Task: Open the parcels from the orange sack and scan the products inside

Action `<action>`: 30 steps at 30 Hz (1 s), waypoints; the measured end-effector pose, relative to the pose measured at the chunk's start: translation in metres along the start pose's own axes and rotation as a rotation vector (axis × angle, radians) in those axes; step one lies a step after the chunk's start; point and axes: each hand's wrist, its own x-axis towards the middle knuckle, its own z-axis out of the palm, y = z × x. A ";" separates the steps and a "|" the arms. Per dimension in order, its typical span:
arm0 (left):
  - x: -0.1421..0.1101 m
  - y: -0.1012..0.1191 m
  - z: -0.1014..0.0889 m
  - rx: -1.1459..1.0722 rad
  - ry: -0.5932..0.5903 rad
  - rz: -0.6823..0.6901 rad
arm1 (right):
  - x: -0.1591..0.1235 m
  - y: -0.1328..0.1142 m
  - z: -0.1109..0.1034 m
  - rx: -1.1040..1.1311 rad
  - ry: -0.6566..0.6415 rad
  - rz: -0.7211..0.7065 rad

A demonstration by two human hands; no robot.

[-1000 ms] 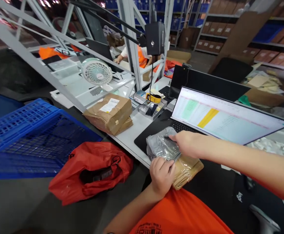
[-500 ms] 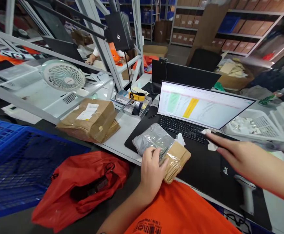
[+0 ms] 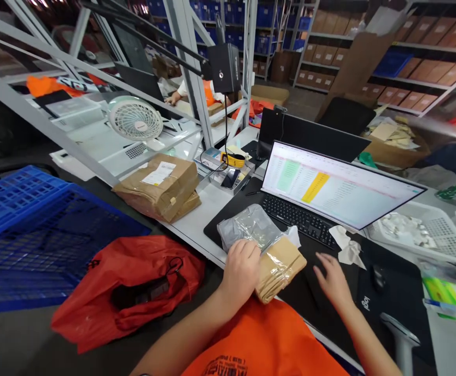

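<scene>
A brown paper package (image 3: 280,266) wrapped in clear tape lies at the desk's front edge. A grey plastic bag (image 3: 251,227) adjoins its far left side. My left hand (image 3: 241,269) grips the package where it meets the bag, with curled fingers partly hiding both. To the right, my right hand (image 3: 332,282) holds nothing and hovers over the black desk mat (image 3: 294,290), fingers apart. Torn white paper scraps (image 3: 347,248) lie beyond it, beside the keyboard (image 3: 296,216). A thin dark object below the right hand is too blurred to name.
A monitor (image 3: 333,185) stands behind the keyboard. On the right are a mouse (image 3: 377,277), a handheld scanner (image 3: 402,337) and a white basket (image 3: 443,235). Leftward sit a taped parcel (image 3: 163,185), a red bag (image 3: 133,282) and a blue crate (image 3: 55,261). Another person's hand (image 3: 173,98) shows far back.
My right hand has moved from the paper scraps near the keyboard back toward the package, leaving the scraps on the mat. My left hand stays on the package. The view has shifted.
</scene>
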 end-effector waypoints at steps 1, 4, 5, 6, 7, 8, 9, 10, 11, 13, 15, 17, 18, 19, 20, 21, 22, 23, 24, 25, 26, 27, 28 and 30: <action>0.000 0.000 0.000 -0.003 0.005 0.004 | 0.016 -0.023 -0.015 0.063 0.066 -0.090; -0.001 0.001 -0.002 0.010 0.018 0.007 | 0.061 -0.100 -0.051 0.160 -0.058 -0.508; -0.001 0.001 -0.002 0.021 0.021 0.011 | 0.073 -0.124 -0.054 0.137 -0.158 -0.644; -0.002 0.001 -0.002 0.033 0.026 0.018 | 0.083 -0.144 -0.053 0.106 -0.212 -0.723; -0.003 0.000 -0.003 0.042 0.036 0.024 | 0.091 -0.161 -0.049 0.069 -0.254 -0.768; -0.004 0.000 -0.003 0.049 0.048 0.031 | 0.097 -0.175 -0.042 0.022 -0.277 -0.782; -0.006 -0.001 -0.003 0.056 0.060 0.036 | 0.101 -0.185 -0.035 -0.033 -0.288 -0.774; -0.007 -0.001 -0.003 0.065 0.070 0.034 | 0.105 -0.193 -0.029 -0.093 -0.298 -0.760; -0.007 0.000 -0.003 0.075 0.073 0.027 | 0.107 -0.198 -0.024 -0.156 -0.310 -0.745; -0.006 0.002 -0.003 0.101 0.045 -0.010 | 0.112 -0.203 -0.020 -0.255 -0.313 -0.719; 0.000 0.006 -0.002 0.112 0.003 -0.088 | 0.115 -0.203 -0.021 -0.292 -0.282 -0.674; 0.008 0.009 -0.001 0.097 -0.012 -0.141 | 0.118 -0.202 -0.024 -0.289 -0.237 -0.618; 0.013 0.009 0.000 0.080 -0.012 -0.141 | 0.118 -0.200 -0.025 -0.283 -0.220 -0.595; 0.016 0.009 0.002 0.058 -0.010 -0.121 | 0.119 -0.199 -0.026 -0.276 -0.212 -0.579; 0.019 0.008 0.003 0.033 -0.015 -0.086 | 0.119 -0.197 -0.026 -0.266 -0.209 -0.574; 0.022 0.007 0.004 0.007 -0.027 -0.050 | 0.119 -0.196 -0.025 -0.252 -0.209 -0.575; 0.024 0.005 0.005 -0.023 -0.043 -0.022 | 0.120 -0.194 -0.025 -0.235 -0.212 -0.578; 0.025 0.004 0.006 -0.054 -0.058 -0.004 | 0.121 -0.193 -0.025 -0.213 -0.215 -0.581; 0.026 0.002 0.005 -0.084 -0.068 0.003 | 0.123 -0.190 -0.024 -0.181 -0.219 -0.581; 0.026 0.001 0.005 -0.116 -0.073 0.005 | 0.125 -0.188 -0.024 -0.133 -0.222 -0.579; 0.026 -0.001 0.004 -0.149 -0.070 0.007 | 0.129 -0.185 -0.023 -0.064 -0.223 -0.574; 0.026 -0.002 0.002 -0.183 -0.058 0.011 | 0.133 -0.183 -0.022 0.031 -0.223 -0.561; 0.025 -0.003 0.000 -0.215 -0.038 0.017 | 0.138 -0.180 -0.021 0.156 -0.222 -0.531; 0.022 -0.008 -0.005 -0.280 0.010 0.030 | 0.151 -0.175 -0.016 0.422 -0.216 -0.424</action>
